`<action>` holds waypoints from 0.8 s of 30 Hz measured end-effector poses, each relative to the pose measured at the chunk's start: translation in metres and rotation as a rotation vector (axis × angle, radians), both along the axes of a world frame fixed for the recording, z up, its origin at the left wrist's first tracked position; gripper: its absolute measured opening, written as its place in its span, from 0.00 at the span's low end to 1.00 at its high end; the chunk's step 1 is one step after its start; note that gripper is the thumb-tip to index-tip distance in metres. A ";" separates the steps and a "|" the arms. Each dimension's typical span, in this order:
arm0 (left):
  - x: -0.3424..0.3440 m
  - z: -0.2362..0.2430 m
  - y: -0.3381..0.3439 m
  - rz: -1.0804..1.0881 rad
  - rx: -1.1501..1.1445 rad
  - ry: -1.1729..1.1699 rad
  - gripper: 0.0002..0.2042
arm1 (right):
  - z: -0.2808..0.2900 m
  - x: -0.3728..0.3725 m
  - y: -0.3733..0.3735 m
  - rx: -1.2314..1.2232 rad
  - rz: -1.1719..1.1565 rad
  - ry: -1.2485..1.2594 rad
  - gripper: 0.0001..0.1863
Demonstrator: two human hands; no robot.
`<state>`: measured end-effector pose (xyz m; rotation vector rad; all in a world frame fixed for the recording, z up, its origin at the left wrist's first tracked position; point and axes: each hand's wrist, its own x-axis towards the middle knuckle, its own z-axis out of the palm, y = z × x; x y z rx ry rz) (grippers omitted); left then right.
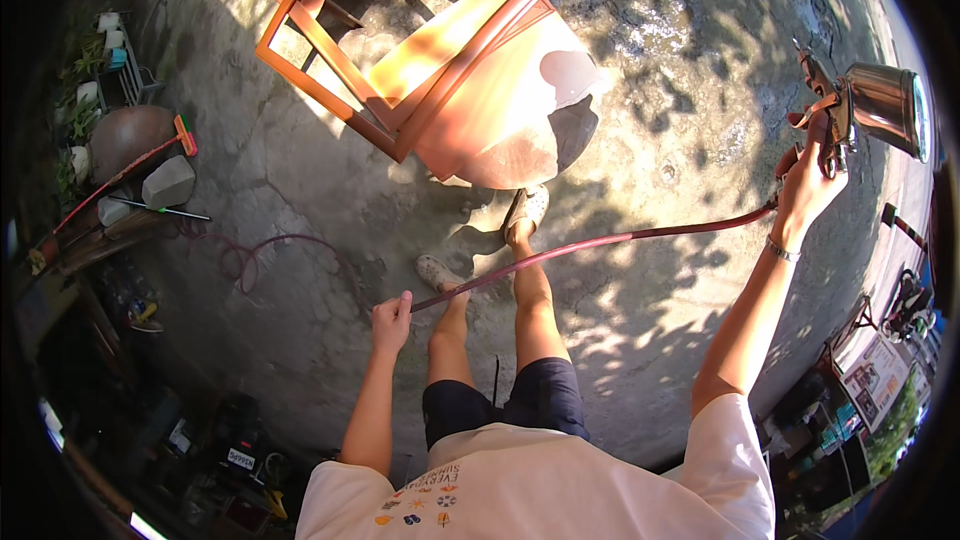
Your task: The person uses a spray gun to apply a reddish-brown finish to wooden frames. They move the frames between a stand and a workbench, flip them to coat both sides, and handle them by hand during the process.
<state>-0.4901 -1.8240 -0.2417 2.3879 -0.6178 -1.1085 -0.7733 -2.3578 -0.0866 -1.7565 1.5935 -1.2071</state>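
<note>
My right hand (812, 183), raised at the far right, is wrapped round the handle of a metal spray gun (832, 112). The gun's shiny cup (884, 108) points out to the right. From the grip a dark red air hose (610, 238) runs leftward across my legs. My left hand (391, 321) is closed on that hose, low and left of centre. Ahead of my feet stands or lies a reddish-brown wooden chair (372, 112), sunlit and cut off by the upper edge; its exact pose I cannot tell. Both hands are apart from it.
The hose trails in loops on the concrete floor (300, 170) at the left. Beyond lie a long red-handled tool (186, 136), a grey block (169, 183) and potted plants (85, 95). Dark clutter fills the lower left. A printed board (875, 380) stands at lower right.
</note>
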 end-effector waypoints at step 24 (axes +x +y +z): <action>0.073 0.039 0.150 0.033 0.175 -0.241 0.28 | -0.066 0.083 0.251 0.597 0.670 0.044 0.09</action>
